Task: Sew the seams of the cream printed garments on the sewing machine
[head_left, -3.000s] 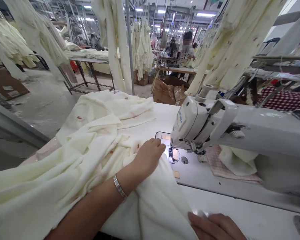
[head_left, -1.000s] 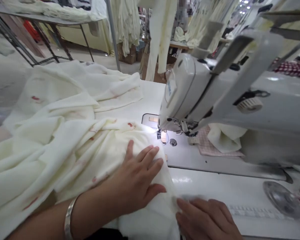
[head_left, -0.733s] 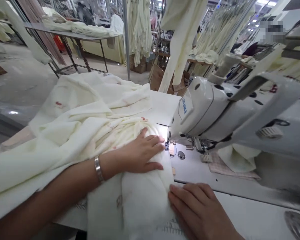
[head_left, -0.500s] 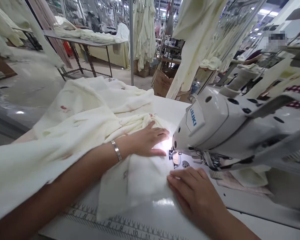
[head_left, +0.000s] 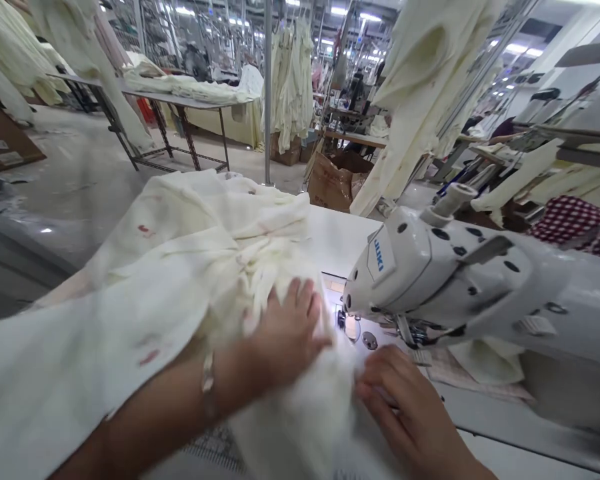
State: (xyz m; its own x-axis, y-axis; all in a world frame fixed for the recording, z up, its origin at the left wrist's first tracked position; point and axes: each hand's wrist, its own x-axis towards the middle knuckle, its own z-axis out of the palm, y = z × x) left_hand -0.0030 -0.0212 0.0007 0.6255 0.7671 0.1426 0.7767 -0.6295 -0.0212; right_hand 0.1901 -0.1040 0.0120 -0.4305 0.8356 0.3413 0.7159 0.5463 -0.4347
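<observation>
A large cream fabric with small red marks lies heaped over the white sewing table and drapes over my left forearm. My left hand, a metal bracelet on its wrist, lies flat with fingers stretched out on the fabric just left of the needle area. My right hand rests on the fabric's near edge in front of the needle, fingers bent down onto the cloth. The white Juki sewing machine stands to the right, its head over the needle plate.
Cream cloth pieces and a checked pad lie under the machine arm. Hanging cream garments, a metal pole, a table stacked with fabric, a cardboard box and red checked cloth fill the background.
My view has tilted up and shifted. Both hands have drawn back toward me along the fabric, which is now bunched more under my left hand.
</observation>
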